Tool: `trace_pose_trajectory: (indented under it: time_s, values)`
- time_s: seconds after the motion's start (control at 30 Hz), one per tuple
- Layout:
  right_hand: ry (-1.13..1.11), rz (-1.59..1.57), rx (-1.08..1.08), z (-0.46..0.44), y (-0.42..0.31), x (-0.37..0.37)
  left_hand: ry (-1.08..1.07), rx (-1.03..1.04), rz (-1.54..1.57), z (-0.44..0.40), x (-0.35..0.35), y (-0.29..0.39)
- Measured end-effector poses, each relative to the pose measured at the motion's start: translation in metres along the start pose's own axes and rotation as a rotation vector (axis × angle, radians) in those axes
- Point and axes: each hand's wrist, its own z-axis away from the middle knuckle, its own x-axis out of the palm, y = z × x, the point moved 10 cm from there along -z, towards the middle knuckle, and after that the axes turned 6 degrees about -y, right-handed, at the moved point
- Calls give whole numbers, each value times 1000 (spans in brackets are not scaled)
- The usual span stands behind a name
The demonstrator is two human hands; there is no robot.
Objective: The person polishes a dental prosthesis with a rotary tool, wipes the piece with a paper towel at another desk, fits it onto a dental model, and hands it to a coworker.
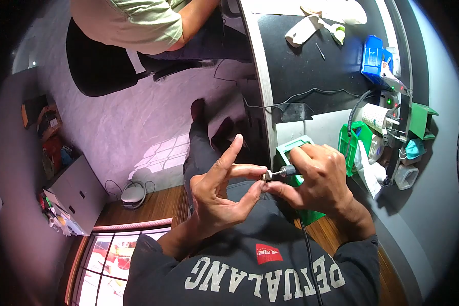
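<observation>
Close to the middle of the head view, my left hand (219,188) pinches a small round metallic piece (264,177) between fingertips, its index finger pointing up. My right hand (319,176) is wrapped round a dark rotary handpiece (287,171). The handpiece's thin shaft and pale tip meet the small piece, and my right thumb reaches to my left fingertips. A black cable (309,260) runs down over the dark shirt. Behind my right hand is a pale green tray (296,143), partly hidden.
A co-worker (143,25) sits at the upper left by the black desk (296,66). A blue bin (372,58), a green basket (359,133) and a white cup (375,116) stand along the right side. A thin cable (316,91) crosses the desk.
</observation>
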Motion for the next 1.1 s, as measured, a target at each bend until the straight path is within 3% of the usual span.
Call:
trace_pose_trajectory:
  time_s: [0.37, 0.57, 1.1]
  values:
    - [-19, -34, -17, 0, -1, 1, 7, -7, 15, 1, 0, -2]
    - [88, -128, -31, 1, 7, -11, 44, -185, 288, 4, 1, -25]
    - [4, -35, 0, 1, 2, -1, 9, 14, -75, 4, 2, -1]
